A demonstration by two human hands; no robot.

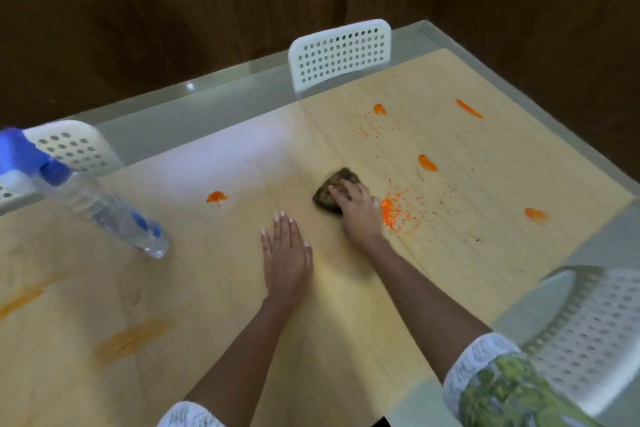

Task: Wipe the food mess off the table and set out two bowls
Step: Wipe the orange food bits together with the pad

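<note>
Head view. One container is present: a clear plastic spray bottle (104,204) with a blue trigger head, standing on the left part of the table (214,305). It appears tilted by the wide lens. Liquid level cannot be told; a blue tube end shows near its base. No label, brand or legible writing is visible on it or anywhere else in view.

The right hand (356,210) rests on a dark brown cloth (332,191) near the table's middle, fingers curled over its near edge and pressing it to the surface. The left hand (285,253) lies flat on the wood just near and left of the cloth, fingers straight and together, holding nothing.

Food mess: a patch of orange crumbs (398,211) touches the right hand's right side. Orange blobs (427,163) lie far and right of the cloth, and one sits left of it. Faded orange smears (131,340) mark the near left.

White perforated chairs (341,54) stand at the far, left and right sides of the table.
</note>
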